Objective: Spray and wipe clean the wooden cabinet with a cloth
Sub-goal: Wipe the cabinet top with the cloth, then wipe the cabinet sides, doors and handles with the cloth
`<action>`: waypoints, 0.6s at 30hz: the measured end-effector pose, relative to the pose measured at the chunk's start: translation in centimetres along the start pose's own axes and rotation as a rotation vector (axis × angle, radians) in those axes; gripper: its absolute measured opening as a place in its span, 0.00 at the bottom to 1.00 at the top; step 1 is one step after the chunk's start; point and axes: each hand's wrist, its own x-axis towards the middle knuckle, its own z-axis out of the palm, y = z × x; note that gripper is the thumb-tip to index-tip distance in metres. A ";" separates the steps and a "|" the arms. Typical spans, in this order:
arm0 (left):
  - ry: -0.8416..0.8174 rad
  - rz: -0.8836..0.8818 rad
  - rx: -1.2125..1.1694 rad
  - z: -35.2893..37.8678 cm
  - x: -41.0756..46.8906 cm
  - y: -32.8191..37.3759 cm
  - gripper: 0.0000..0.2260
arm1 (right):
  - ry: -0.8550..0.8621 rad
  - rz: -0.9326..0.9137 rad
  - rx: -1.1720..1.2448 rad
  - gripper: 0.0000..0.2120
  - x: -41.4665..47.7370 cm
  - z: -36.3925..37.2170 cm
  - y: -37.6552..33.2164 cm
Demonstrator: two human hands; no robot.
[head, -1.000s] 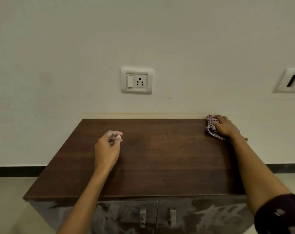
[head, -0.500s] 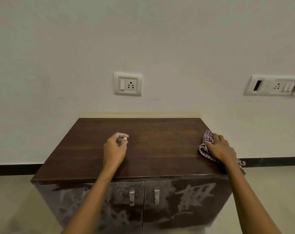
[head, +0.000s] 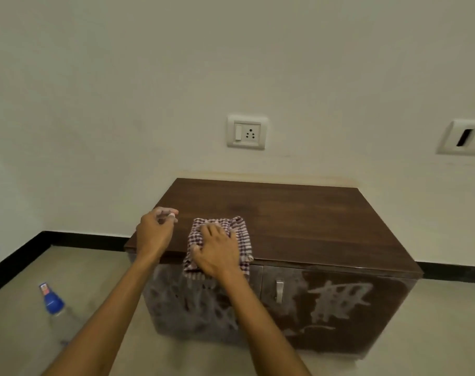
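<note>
A low dark wooden cabinet (head: 307, 221) stands against the wall, its two doors smeared with whitish streaks. A red-and-white checked cloth (head: 241, 234) lies over the top's front edge near the left end, partly hanging over the left door. My right hand (head: 217, 249) presses flat on the cloth with fingers spread. My left hand (head: 155, 232) rests at the top's front left corner, fingers curled shut with nothing visible in them. A clear spray bottle (head: 56, 310) with a blue cap stands on the floor to the left.
A metal door handle (head: 279, 291) shows on the right door. A socket plate (head: 246, 132) sits on the wall above the cabinet, another plate (head: 464, 137) at the far right. Pale tiled floor (head: 27, 335) surrounds the cabinet, with a black skirting line along the walls.
My right hand has dragged the cloth from the top's right edge across to the front left. The view has swung left, bringing the bottle into sight. My left hand stays curled.
</note>
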 end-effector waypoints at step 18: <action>0.205 -0.314 -0.229 -6.0 2.2 -9.6 0.11 | 0.126 -0.268 -0.242 0.30 3.3 7.0 -7.2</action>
